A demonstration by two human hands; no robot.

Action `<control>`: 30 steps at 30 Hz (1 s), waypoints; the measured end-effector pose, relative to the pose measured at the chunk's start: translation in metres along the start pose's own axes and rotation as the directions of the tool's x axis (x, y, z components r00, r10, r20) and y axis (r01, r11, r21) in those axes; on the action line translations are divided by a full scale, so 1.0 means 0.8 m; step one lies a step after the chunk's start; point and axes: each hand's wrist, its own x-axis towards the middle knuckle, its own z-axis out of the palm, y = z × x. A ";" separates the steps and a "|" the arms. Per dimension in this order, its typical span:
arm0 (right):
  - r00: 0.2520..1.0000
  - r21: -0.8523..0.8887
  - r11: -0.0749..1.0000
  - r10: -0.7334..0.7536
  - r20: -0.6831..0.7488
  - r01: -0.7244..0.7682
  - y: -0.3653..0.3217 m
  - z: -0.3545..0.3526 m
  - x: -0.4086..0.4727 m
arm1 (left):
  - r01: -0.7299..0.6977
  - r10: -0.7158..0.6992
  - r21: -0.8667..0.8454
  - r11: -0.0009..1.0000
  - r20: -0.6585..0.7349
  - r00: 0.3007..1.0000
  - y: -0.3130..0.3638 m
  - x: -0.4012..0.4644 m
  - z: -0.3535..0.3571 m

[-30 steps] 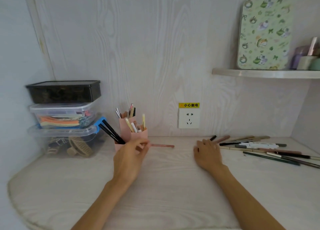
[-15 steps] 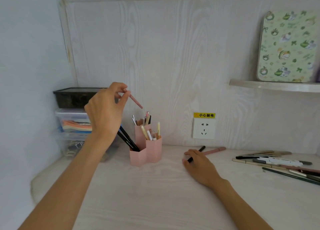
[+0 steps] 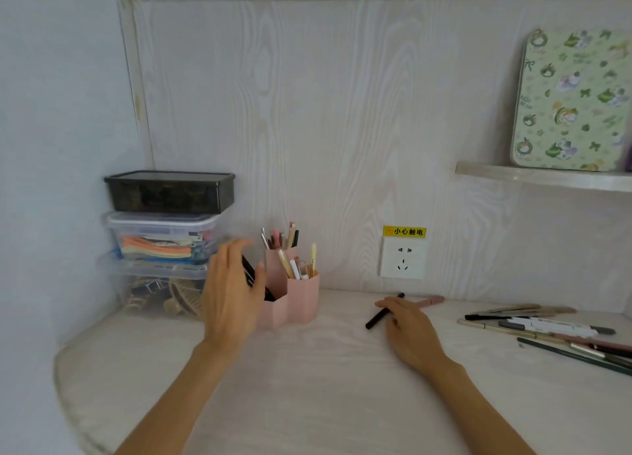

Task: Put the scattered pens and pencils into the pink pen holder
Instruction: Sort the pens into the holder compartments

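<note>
pale wood-grain desk (image 3: 325,403), seen from above and behind two bare forearms. left hand (image 3: 232,294) raised just left of the pink, multi-compartment plastic pen holder (image 3: 294,300), fingers spread and loose, gripping nothing, partly covering the black pens (image 3: 251,273) slanting out of the lowest compartment. holder upright near the back wall, taller compartments stuffed with assorted pens and pencils (image 3: 290,249). right hand (image 3: 410,331) palm-down on the desk right of the holder, fingertips pinching a slim black pen (image 3: 378,317) lying diagonally on the surface. pink pen (image 3: 431,300) flat just behind that hand. loose pile of grey, white, green and brown pens and pencils (image 3: 547,328) farther right, well apart from the holder. stacked plastic storage boxes (image 3: 164,235) in the left corner; white wall socket (image 3: 403,258) under a yellow label behind.
</note>
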 end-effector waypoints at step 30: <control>0.936 -0.080 0.979 -0.203 -0.289 0.188 -0.070 -0.063 0.040 | 0.290 -0.241 -0.152 0.945 0.281 0.929 -0.002 -0.064 0.063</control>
